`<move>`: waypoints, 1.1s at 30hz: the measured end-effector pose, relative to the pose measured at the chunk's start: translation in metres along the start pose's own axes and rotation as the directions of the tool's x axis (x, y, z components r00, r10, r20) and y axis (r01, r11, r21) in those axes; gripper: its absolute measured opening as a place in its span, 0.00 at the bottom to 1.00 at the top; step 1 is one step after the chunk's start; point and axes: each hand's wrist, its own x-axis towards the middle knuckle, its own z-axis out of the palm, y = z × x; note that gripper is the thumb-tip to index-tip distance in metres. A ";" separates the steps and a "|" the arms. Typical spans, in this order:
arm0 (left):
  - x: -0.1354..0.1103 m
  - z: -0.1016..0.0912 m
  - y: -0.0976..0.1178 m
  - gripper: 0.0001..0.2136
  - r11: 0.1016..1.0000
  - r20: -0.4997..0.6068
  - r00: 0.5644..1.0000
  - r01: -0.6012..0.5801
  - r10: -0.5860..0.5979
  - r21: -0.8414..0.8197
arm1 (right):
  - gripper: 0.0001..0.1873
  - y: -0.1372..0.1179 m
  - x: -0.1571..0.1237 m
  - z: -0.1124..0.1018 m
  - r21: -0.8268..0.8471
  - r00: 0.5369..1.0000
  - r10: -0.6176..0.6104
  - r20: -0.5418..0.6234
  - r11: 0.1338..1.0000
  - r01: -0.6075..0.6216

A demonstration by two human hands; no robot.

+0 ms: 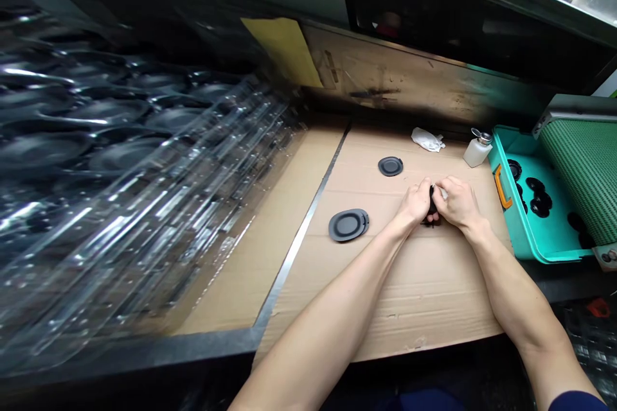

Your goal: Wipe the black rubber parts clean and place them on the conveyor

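My left hand (417,200) and my right hand (457,203) meet over the cardboard sheet (385,308), fingers closed around a small black part (432,200) held between them. Most of that part is hidden by the fingers. Just beneath the hands some more black (430,223) shows on the cardboard, too covered to make out. To the left lie two overlapping oval black covers (348,225). Farther back rests a single oval black cover (390,166).
Stacked clear plastic trays (193,205) with black pieces fill the left side. A crumpled white wipe (428,140) and a white pump bottle (477,149) stand behind. At right, a teal bin (544,241) holding several black round parts sits under a green conveyor belt (585,167).
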 end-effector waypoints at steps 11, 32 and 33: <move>-0.003 0.000 -0.001 0.28 0.998 0.007 1.000 -0.027 0.027 -0.049 | 0.10 0.005 0.000 -0.004 0.109 1.000 -0.016 0.020 0.994 0.014; -0.011 -0.030 0.038 0.23 0.540 0.199 0.924 0.355 -0.326 -0.763 | 0.16 0.031 -0.001 -0.011 0.025 0.947 0.304 -0.099 0.953 -0.303; -0.012 -0.033 0.040 0.23 0.507 0.209 0.922 0.358 -0.327 -0.785 | 0.16 0.035 0.000 -0.014 0.003 0.936 0.342 -0.088 0.939 -0.343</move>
